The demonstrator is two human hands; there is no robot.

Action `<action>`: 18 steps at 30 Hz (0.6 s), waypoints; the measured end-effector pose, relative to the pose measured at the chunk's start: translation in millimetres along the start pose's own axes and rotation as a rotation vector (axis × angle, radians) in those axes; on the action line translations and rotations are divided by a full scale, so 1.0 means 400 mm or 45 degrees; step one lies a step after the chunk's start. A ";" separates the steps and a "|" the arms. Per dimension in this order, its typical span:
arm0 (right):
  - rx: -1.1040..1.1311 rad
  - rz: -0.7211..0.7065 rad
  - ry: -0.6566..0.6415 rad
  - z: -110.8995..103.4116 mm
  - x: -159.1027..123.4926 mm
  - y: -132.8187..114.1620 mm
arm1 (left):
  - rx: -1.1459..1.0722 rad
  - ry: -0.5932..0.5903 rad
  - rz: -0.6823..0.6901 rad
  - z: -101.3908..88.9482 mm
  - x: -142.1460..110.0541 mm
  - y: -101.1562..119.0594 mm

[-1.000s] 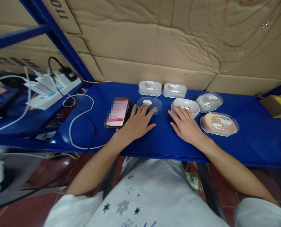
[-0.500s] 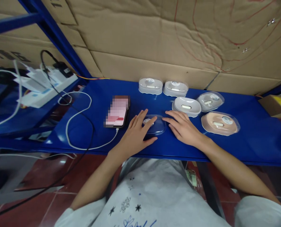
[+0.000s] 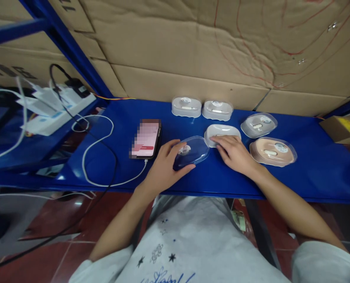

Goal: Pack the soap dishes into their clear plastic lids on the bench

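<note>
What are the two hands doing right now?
Left hand: curved open around the clear lid.
Right hand: fingers on the white container; grip can't be told.

Cardboard wall (image 3: 160, 51): rises behind the shelf, creases in places, carries red curved lines and dark print
Blue shelf (image 3: 322, 161): stretches from left to right, shines smoothly
Blue frame (image 3: 65, 47): slants upward at the left
Floor (image 3: 80, 251): spreads below in red tiles with pale joints
Light: glints off shelf and floor

The single head view looks forward and steeply down from above the near edge of the blue surface (image 3: 319, 173), facing the cardboard (image 3: 163, 47) beyond.
</note>
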State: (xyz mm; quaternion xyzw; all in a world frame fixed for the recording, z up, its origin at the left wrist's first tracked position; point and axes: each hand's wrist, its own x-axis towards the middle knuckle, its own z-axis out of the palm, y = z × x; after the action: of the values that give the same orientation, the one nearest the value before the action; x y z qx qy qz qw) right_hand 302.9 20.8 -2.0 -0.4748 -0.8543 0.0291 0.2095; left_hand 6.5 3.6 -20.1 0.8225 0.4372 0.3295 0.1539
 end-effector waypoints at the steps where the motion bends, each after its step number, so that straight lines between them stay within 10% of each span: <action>1: 0.080 -0.067 -0.002 -0.003 -0.001 -0.008 | -0.025 0.051 -0.005 -0.004 0.001 0.003; 7: 0.073 0.185 0.229 -0.006 -0.002 -0.004 | -0.040 0.189 0.045 -0.010 0.005 0.019; 18: 0.509 0.155 0.007 0.007 -0.005 -0.039 | 0.040 0.013 0.187 0.014 0.005 0.003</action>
State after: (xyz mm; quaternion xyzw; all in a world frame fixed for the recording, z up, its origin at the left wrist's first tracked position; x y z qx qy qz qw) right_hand 290.2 11.0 -1.4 -0.4745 -0.8007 0.2094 0.2997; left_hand 12.0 4.6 -22.8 0.8530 0.3816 0.3372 0.1143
